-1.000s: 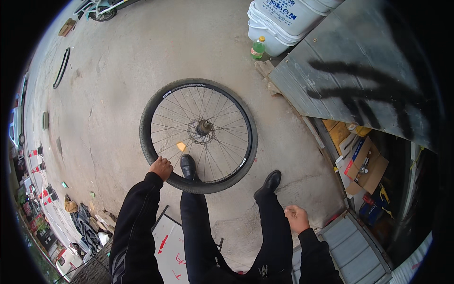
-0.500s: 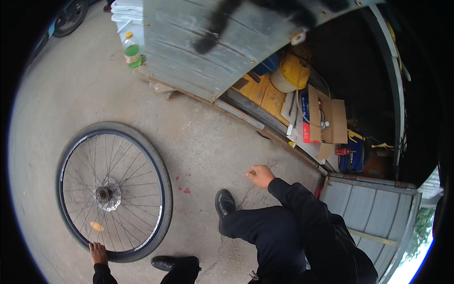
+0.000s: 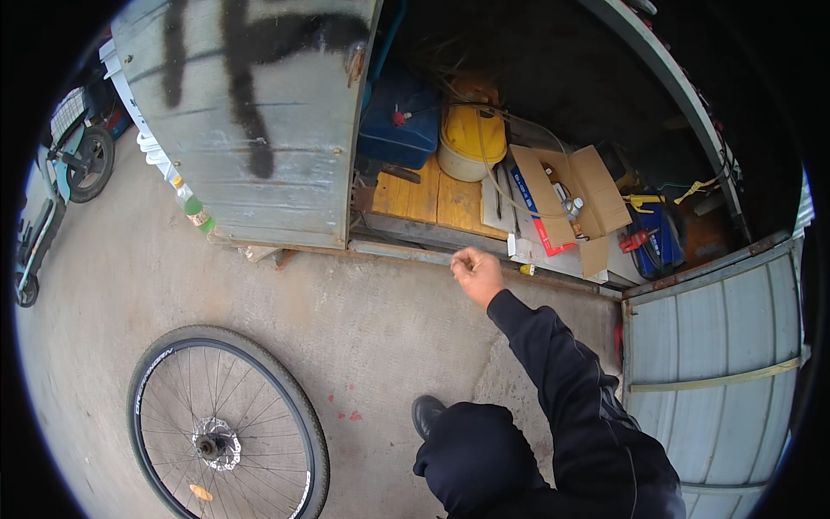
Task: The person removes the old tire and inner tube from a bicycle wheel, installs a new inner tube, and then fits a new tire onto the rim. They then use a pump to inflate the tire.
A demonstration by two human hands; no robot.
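Note:
My right hand [image 3: 478, 275] is held out in front of the open metal cabinet, its fingers curled together. Whether anything small is in them I cannot make out. At the lower left a bicycle wheel [image 3: 319, 432] with a black tyre, spokes, a brake disc [image 3: 226, 443] and an orange reflector [image 3: 201, 492] lies on the concrete; its lower rim is cut off by the picture's edge. My left hand is out of view.
Inside the cabinet are an open cardboard box [image 3: 603, 195], a yellow-lidded bucket [image 3: 475, 138], a blue container [image 3: 399, 130] and a red tool [image 3: 638, 240]. Its metal doors [image 3: 303, 203] stand open. A bottle of green liquid [image 3: 197, 213] and a scooter [image 3: 52, 199] are at the left.
The view has tilted up toward the cabinet. My left hand, which was on the wheel's tyre, has dropped out of view. My right hand has reached forward to the cabinet's edge, still closed.

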